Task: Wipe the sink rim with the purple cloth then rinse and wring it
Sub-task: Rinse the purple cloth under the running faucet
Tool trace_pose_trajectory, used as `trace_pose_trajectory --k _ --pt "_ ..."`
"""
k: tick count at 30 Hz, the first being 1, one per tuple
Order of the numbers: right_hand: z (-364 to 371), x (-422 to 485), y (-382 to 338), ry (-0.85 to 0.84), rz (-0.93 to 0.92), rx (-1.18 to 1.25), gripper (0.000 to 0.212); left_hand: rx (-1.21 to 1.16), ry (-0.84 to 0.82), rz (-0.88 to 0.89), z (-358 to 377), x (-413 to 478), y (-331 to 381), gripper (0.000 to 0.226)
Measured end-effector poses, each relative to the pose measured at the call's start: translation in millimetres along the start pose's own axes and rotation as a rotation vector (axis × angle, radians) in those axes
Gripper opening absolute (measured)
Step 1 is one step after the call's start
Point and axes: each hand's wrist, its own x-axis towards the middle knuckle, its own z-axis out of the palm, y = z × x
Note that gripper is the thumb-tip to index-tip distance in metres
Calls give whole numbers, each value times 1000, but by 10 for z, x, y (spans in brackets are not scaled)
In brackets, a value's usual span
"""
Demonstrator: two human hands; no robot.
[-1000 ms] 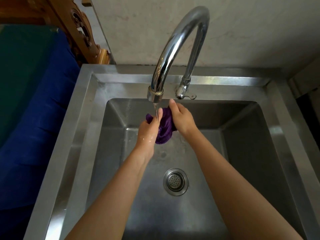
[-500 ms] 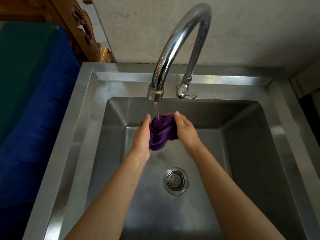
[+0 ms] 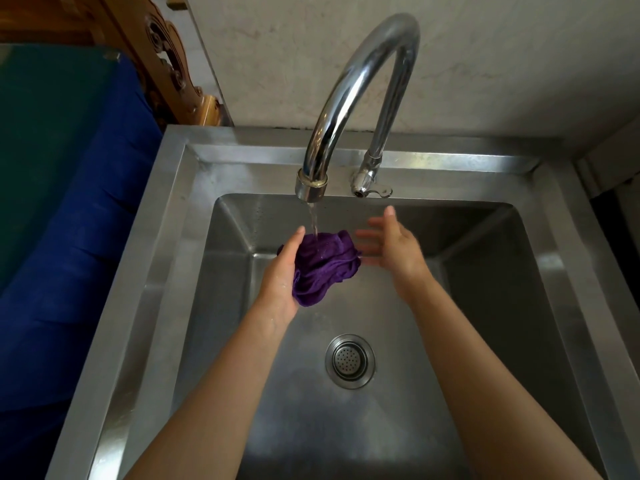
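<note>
We begin with the steel sink [image 3: 194, 216], whose wide rim frames a deep basin, and with the tall curved faucet [image 3: 349, 95] rising from the far rim and arching toward us. A thin stream of water [image 3: 314, 220] falls from its spout, and the drain strainer [image 3: 349, 361] sits in the basin floor nearer to us. Our two forearms reach in from the near edge. The purple cloth [image 3: 320, 265] is bunched in a loose wad over the middle of the basin, directly under the stream, well above the strainer. Our left hand [image 3: 282, 271] cups it from the left, its grip curled around the bundle from that side and beneath, holding it up. Our right hand [image 3: 394, 247] hovers just to the right of the cloth, its grip apart and the fingers spread and blurred, seemingly clear of the fabric. We judge that we are in the rinse, with wringing yet to come. To do it well, we should open the wad so water reaches the inner folds, turn it under the stream, and knead it with both hands. We should keep it low over the basin so splashes stay inside, then gather it lengthwise before twisting.
</note>
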Motion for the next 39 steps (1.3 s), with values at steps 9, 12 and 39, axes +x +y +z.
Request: trace_pose_trajectory --k 9,12,39 --pt "-50 269 -582 -35 -30 -204 37 92 57 42 130 -36 44 27" --pt "-19 331 -626 -26 13 -296 36 107 66 45 136 -41 58 29" --pt "310 504 -763 205 -154 -835 27 99 84 108 13 -32 64 46"
